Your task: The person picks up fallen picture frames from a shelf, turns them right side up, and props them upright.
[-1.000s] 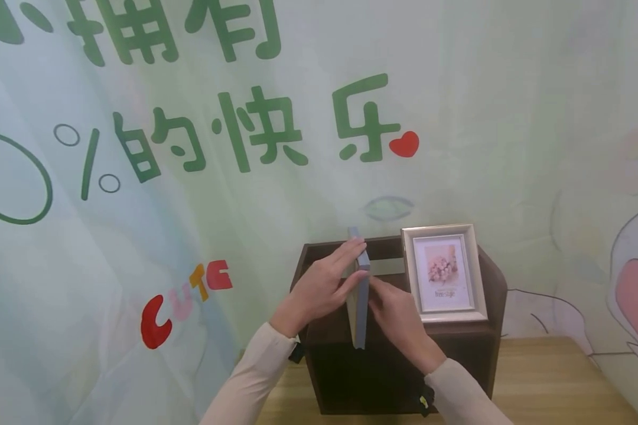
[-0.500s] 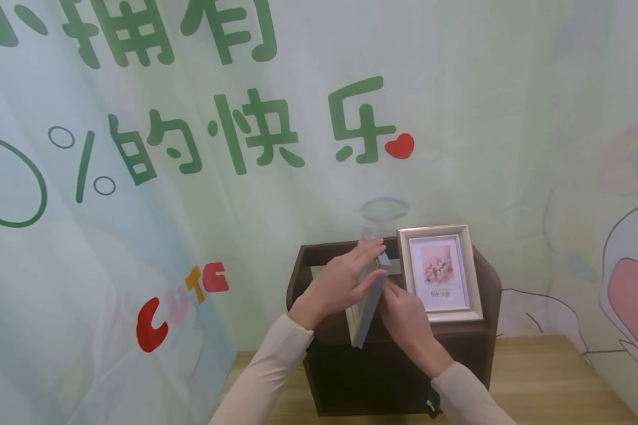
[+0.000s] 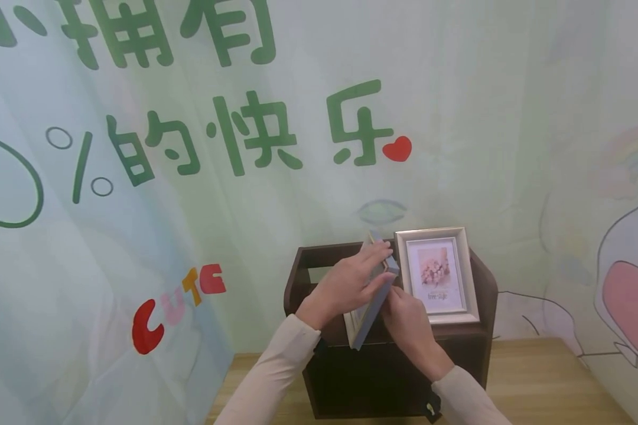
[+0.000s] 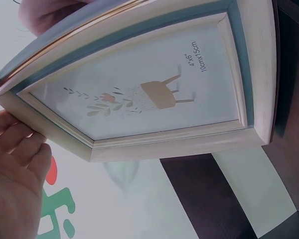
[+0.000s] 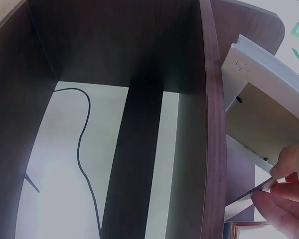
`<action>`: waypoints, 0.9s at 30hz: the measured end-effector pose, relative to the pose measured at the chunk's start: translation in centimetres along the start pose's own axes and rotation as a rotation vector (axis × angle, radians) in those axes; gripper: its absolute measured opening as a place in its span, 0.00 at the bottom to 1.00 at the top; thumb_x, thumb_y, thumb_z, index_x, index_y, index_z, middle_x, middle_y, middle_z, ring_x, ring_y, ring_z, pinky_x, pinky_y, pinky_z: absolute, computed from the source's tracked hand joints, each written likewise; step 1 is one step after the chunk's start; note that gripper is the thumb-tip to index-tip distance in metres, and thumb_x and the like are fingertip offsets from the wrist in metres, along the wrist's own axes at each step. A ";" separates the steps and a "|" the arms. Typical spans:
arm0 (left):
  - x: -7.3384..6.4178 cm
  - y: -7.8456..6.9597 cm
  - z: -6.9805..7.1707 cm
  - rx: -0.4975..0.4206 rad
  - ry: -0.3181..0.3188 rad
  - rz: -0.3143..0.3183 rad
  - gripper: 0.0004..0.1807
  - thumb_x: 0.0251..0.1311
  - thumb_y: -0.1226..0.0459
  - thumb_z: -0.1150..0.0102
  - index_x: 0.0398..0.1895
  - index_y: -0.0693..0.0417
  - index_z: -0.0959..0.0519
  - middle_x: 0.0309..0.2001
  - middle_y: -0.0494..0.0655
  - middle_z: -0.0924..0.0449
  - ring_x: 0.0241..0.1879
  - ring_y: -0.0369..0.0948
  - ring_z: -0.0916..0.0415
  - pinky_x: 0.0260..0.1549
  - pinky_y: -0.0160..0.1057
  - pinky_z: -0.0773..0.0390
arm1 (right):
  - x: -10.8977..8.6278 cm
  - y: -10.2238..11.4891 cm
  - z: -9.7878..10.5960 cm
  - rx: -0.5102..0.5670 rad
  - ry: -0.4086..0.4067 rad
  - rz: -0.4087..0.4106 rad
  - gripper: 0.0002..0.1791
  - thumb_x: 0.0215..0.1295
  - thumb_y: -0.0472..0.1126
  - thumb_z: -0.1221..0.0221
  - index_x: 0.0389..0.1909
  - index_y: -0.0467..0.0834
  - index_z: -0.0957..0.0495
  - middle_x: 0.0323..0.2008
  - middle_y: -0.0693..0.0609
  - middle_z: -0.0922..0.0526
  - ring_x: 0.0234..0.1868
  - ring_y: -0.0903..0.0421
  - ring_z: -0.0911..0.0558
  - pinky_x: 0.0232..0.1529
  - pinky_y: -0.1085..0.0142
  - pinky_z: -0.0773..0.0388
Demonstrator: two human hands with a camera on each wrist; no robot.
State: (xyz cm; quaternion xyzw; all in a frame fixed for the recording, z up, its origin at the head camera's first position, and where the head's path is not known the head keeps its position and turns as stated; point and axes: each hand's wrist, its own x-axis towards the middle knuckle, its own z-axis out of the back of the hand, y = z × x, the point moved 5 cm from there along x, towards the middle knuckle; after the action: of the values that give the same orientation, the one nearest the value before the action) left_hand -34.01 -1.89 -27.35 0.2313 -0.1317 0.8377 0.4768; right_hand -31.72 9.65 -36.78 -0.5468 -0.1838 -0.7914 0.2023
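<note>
A cream picture frame (image 4: pixel 254 74) with a blue inner border and a chair-and-flower print stands on the dark brown shelf unit (image 3: pixel 488 295). In the head view it is turned nearly edge-on, showing its blue-grey side. My left hand (image 3: pixel 345 286) holds its top edge, thumb on the near side and fingers across the top. Behind the frame, my right hand (image 3: pixel 410 324) pinches a thin flat stand leg (image 5: pixel 246 199) at its back, seen in the right wrist view. A silver picture frame (image 3: pixel 473 295) with a pink bouquet print leans upright just to the right.
Below the shelf top, the unit has a deep open compartment (image 5: pixel 189 149), with a thin black cable (image 5: pixel 80 144) visible through its open back. The unit stands on a light wooden table (image 3: pixel 542 372). A printed curtain (image 3: pixel 484 118) with green characters hangs close behind.
The held picture frame has turned from edge-on, its top swinging right toward the silver frame, and both hands moved along with it. The head view has shifted slightly.
</note>
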 end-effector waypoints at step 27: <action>-0.9 1.5 2.0 -0.250 -0.238 0.096 0.25 0.77 0.60 0.43 0.71 0.62 0.26 0.66 0.59 0.20 0.66 0.52 0.20 0.64 0.50 0.18 | 1.6 0.2 3.8 0.196 -0.001 -0.173 0.11 0.56 0.26 0.27 0.39 0.37 0.14 0.35 0.44 0.09 0.33 0.53 0.11 0.34 0.59 0.12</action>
State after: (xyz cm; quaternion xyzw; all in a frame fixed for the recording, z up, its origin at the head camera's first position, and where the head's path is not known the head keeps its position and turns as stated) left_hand -34.43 -4.19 -26.08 0.2612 -0.3014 0.8034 0.4422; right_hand -29.15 11.27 -33.96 -0.5069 -0.3067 -0.7840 0.1854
